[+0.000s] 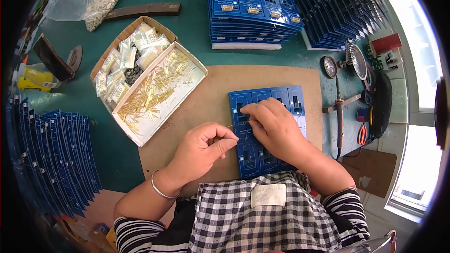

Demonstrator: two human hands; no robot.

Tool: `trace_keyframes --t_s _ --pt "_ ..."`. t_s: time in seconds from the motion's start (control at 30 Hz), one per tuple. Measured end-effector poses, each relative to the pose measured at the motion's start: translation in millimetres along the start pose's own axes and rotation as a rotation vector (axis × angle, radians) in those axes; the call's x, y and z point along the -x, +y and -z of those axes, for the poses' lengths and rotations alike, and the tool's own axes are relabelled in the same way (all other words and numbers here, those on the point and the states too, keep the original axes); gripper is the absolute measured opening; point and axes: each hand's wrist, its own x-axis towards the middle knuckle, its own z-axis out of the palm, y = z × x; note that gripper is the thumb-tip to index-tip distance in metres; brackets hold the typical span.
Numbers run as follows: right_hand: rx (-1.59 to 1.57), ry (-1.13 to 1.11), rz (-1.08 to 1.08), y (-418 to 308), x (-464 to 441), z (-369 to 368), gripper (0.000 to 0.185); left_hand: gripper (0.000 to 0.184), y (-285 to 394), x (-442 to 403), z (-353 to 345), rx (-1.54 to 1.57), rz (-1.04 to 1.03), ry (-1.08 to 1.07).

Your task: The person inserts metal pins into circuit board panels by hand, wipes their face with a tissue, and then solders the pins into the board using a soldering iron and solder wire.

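A blue circuit board panel lies on a brown sheet in front of me. My right hand rests over the panel's upper middle, thumb and index finger bent towards each other at a cutout; anything between them is too small to tell. Just left of the panel is my left hand, its thumb and index finger pinched together at the panel's left edge. A thin pin seems to show near its fingertips, but what the pinch holds is unclear. Gold-coloured pins lie loose in a white tray at the upper left.
Small bags of parts fill a cardboard box behind the tray. Stacked blue boards stand at the back, more boards at the left. A soldering iron and red-handled scissors lie at the right.
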Motion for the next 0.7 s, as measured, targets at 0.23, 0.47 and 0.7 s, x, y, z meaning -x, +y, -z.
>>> trace_keyframes --t_s 0.23,0.47,0.7 --pt "0.068 -0.05 0.071 -1.4 -0.9 1.8 0.04 0.006 -0.3 0.6 0.6 -0.006 0.0 -0.009" --pt "0.064 -0.061 0.059 -3.6 -1.2 3.5 0.042 0.006 0.1 0.8 0.5 -0.02 -0.008 -0.012" --pt "0.131 -0.051 0.102 -2.0 -1.1 -0.6 0.037 0.005 1.1 1.2 0.1 -0.025 -0.008 -0.009"
